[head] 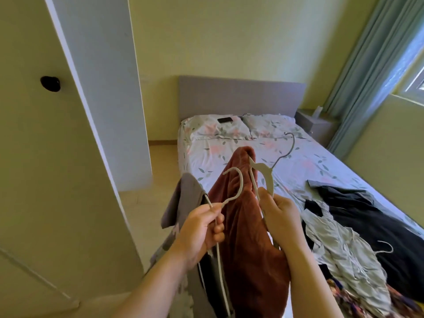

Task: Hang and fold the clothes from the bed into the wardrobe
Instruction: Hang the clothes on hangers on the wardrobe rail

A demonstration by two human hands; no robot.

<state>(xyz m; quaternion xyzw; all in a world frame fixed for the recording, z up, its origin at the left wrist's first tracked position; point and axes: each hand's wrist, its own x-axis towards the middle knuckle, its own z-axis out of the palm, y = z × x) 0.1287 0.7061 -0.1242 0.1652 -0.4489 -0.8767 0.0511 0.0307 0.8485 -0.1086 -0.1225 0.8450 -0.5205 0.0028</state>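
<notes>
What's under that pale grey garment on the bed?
A black garment shows beneath the pale grey garment, spreading over the floral sheet. Anything else under it is covered.

Nothing readable in here from where I'm standing, no labels, brands, numbers or signs. The phone (225, 120) lying on the pillow (206, 131) just shows a dark screen.
</notes>
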